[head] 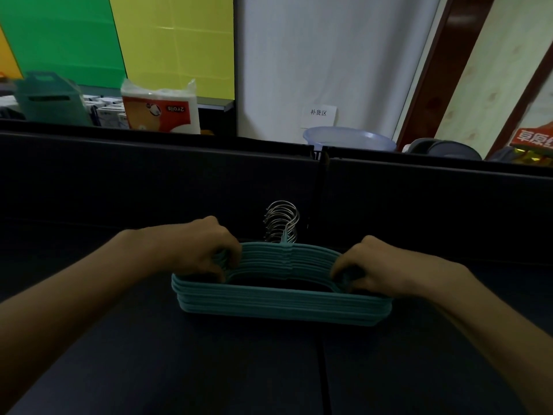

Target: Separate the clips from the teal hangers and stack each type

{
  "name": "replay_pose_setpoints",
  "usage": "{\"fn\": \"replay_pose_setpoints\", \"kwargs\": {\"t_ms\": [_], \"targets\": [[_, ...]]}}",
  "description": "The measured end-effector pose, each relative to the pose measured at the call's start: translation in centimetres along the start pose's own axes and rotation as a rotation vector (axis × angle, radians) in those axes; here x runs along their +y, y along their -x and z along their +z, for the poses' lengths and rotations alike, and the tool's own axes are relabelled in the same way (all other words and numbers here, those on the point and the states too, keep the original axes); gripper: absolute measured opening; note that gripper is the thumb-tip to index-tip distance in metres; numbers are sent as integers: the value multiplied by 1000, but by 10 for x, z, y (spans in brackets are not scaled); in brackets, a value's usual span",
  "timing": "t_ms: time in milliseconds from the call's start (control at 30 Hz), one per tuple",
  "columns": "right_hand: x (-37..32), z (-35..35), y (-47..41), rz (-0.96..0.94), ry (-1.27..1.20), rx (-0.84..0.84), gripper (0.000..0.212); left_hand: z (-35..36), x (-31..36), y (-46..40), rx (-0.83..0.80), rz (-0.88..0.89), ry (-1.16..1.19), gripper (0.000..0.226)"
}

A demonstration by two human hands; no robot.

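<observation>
A stack of several teal hangers (281, 301) lies flat on the dark table (149, 354), their metal hooks (282, 223) bunched together and pointing away from me. My left hand (206, 250) grips the stack's left shoulder with curled fingers. At the right shoulder, my right hand (374, 268) holds the stack the same way. No clips show in this view; the hands hide both shoulders.
A dark partition (179, 175) runs along the table's far edge. Behind it stand a teal box (51, 97), a pack of paper rolls (161, 106), a pale blue basin (350, 139) and a white curtain with a paper label (318, 115).
</observation>
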State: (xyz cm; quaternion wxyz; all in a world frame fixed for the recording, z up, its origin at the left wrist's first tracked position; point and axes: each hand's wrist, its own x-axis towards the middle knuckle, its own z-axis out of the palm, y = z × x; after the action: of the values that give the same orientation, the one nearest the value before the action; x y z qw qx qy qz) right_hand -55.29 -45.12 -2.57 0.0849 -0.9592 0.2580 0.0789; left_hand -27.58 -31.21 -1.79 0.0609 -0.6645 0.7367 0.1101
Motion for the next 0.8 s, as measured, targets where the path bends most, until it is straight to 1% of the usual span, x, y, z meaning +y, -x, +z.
{"fn": "replay_pose_setpoints", "kwargs": {"t_ms": [67, 167, 400, 500, 600, 700, 800], "targets": [[-1, 3, 1, -5, 2, -15, 33, 1, 2, 1, -9, -10, 5, 26], [-2, 2, 2, -36, -14, 7, 29, 1, 5, 4, -24, -13, 19, 32], [0, 0, -2, -40, -42, 6, 22, 3, 3, 1, -48, -27, 2, 24], [0, 0, -3, -38, -32, 1, 21, 2, 3, -2, -57, -45, 47, 24], [1, 1, -4, -24, -16, -11, 25, 3, -1, 0, -59, -53, 97, 29], [3, 0, -4, -9, -10, -6, 34, 1, -5, 6, -31, -11, 87, 35], [4, -2, -3, -15, -16, 29, 30, -2, -3, 6, -8, 21, 70, 32]]}}
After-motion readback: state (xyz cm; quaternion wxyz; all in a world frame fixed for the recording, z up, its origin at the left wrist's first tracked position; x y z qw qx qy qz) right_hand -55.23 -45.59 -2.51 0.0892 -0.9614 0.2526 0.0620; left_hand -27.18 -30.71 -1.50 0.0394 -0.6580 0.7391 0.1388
